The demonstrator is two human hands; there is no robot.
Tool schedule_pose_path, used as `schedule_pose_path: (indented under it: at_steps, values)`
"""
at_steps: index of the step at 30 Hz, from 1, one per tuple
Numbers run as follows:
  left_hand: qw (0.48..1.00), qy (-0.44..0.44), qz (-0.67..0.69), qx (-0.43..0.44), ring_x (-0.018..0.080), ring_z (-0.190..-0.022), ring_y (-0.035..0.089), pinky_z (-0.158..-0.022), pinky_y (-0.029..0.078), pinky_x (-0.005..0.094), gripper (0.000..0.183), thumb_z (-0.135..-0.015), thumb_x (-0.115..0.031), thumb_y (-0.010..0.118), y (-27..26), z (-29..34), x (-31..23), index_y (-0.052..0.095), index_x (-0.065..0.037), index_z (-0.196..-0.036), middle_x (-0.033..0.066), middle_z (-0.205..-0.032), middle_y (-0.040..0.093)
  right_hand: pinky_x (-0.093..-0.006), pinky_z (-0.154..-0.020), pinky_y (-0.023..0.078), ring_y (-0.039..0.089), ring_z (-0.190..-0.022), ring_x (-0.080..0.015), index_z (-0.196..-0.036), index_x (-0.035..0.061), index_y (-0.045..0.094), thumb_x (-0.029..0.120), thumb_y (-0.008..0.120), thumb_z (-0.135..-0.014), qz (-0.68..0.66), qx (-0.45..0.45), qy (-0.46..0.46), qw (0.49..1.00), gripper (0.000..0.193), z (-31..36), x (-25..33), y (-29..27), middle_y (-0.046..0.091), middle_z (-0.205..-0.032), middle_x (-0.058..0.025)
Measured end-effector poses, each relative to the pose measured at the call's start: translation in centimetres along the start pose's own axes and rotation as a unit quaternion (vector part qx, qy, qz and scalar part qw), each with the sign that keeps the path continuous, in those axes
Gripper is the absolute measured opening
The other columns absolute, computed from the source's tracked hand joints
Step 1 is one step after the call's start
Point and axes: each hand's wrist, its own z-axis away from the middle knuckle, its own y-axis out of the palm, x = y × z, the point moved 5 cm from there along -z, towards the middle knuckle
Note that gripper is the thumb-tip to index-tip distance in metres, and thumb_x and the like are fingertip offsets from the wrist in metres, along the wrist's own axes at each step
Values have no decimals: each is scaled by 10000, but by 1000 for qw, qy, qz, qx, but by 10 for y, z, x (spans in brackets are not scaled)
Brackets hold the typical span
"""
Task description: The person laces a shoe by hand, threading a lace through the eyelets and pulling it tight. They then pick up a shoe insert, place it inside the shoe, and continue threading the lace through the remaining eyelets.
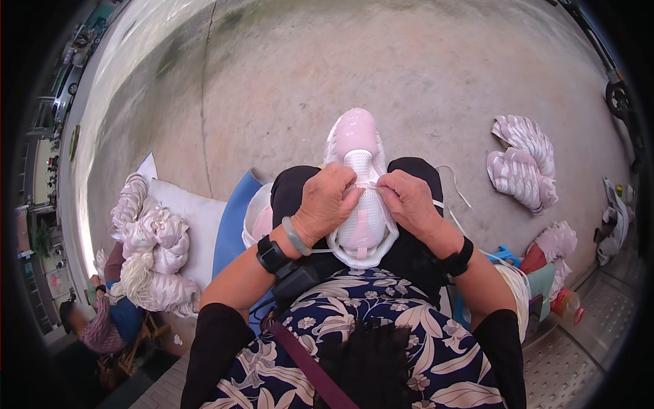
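1. Shoe point(363, 211): white, with pale pink toe point(356, 131).
2. Lace point(366, 185): white.
3. Top point(436, 341): navy, patterned with cream leaves and flowers.
4. Shoulder strap point(310, 362): maroon.
5. Bangle point(296, 236): pale grey-green.
6. Sleeves point(214, 347): black.
7. Trousers point(417, 176): black.
8. Curved panel point(234, 218): blue.
9. Bundled shoe uppers point(521, 167): pale pink and white.
10. Co-worker's shirt point(101, 334): reddish, checked.

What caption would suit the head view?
Left hand and right hand pinch a white lace across a pink-and-white shoe upper, pale bundles nearby.

Lace point(366, 185) grip hidden behind left hand point(328, 199) and right hand point(410, 204) fingers. Shoe point(368, 208) sides partly covered. Wheeled thing point(618, 99) beyond right hand: cut off, type unclear.
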Motion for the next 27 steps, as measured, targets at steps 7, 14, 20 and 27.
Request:
schedule_pose_path:
  at_steps: [7, 14, 20, 27]
  values:
    - [999, 26, -24, -18, 214, -589, 519, -534, 426, 298, 170, -716, -64, 683, 3, 1, -1, 555, -33, -824, 97, -721, 513, -411, -606, 467, 585, -698, -331, -839, 58, 585, 81, 574, -786, 13, -23, -18, 999, 59, 1, 0, 4, 569, -760, -132]
    - [999, -26, 16, -23, 161, -568, 484, -514, 410, 275, 176, -713, -68, 687, 6, 3, 8, 548, -32, -814, 72, -711, 498, -402, -580, 466, 583, -673, -315, -813, 56, 580, 84, 576, -784, 45, -27, -46, 998, 41, -1, 5, 5, 555, -729, -125]
    - [999, -42, 18, -18, 146, -559, 457, -511, 399, 263, 168, -718, -71, 687, 6, 4, 8, 544, -35, -800, 61, -706, 480, -403, -573, 464, 581, -661, -309, -790, 58, 579, 82, 584, -771, 60, -27, -54, 996, 30, -5, 8, 4, 550, -715, -122]
    - [999, -43, 26, -22, 136, -551, 441, -503, 389, 259, 173, -723, -74, 689, 7, 4, 10, 544, -38, -811, 52, -704, 476, -374, -592, 468, 590, -680, -303, -836, 38, 598, 49, 614, -750, 15, -12, -47, 999, 88, -10, 6, 5, 574, -736, -126]
